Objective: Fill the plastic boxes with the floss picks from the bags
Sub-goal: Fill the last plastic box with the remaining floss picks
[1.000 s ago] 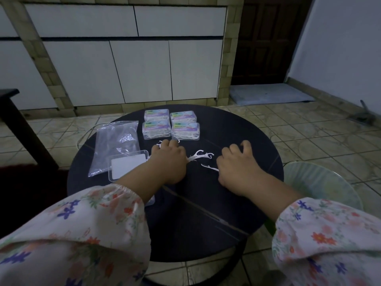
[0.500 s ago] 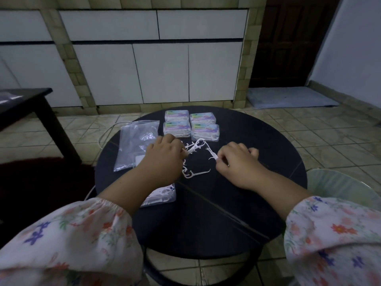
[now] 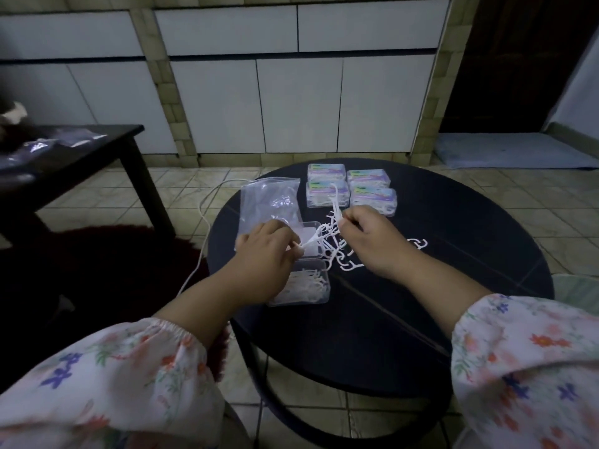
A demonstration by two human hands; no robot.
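Round black table point(image 3: 405, 319) holds everything. Clear plastic bag point(image 3: 269, 202) far left. Four closed labelled boxes point(image 3: 351, 192) at far edge. Open plastic box point(image 3: 304, 286), part-filled with picks, near left hand point(image 3: 265, 251). Left hand pinches floss picks point(image 3: 327, 244); right hand point(image 3: 372, 238) pinches picks too. Loose pile between hands.

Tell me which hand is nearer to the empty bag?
Left. The left hand lies at the bag's near edge; the right hand is farther right, holding floss picks.
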